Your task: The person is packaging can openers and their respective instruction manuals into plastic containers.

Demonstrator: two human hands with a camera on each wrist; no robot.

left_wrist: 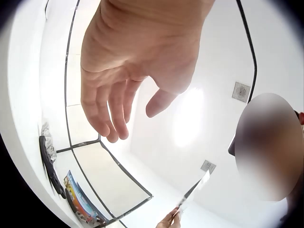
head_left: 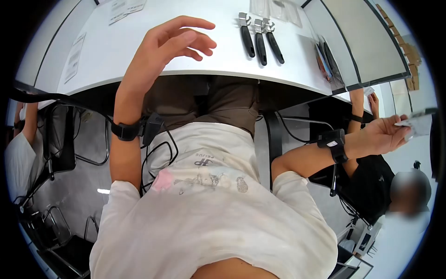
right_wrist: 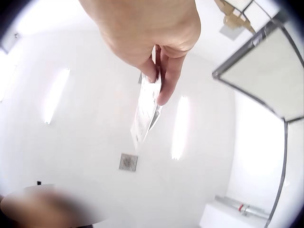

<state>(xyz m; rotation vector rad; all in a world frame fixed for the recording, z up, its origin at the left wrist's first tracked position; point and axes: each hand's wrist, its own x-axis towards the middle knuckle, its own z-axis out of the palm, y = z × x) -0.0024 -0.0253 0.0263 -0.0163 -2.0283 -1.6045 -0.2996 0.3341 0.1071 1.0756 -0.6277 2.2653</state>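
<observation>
My right hand point(head_left: 378, 136) is stretched out to the far right, away from the desk. It pinches a thin, flat white packet point(right_wrist: 146, 107) by its edge between thumb and fingers; small print shows on one face in the right wrist view. My left hand point(head_left: 174, 44) is raised over the desk point(head_left: 139, 58) with its fingers loosely bent and nothing in them. To the right of it lie three black-handled tools point(head_left: 261, 49) with hooked metal heads, side by side on the white surface.
Clear plastic bags point(head_left: 278, 10) lie behind the tools. Upright colourful packets point(head_left: 324, 63) lean by the right partition point(head_left: 371, 32). Printed white sheets point(head_left: 75, 58) lie at the left. Other people sit at both sides, and cables hang by my left arm.
</observation>
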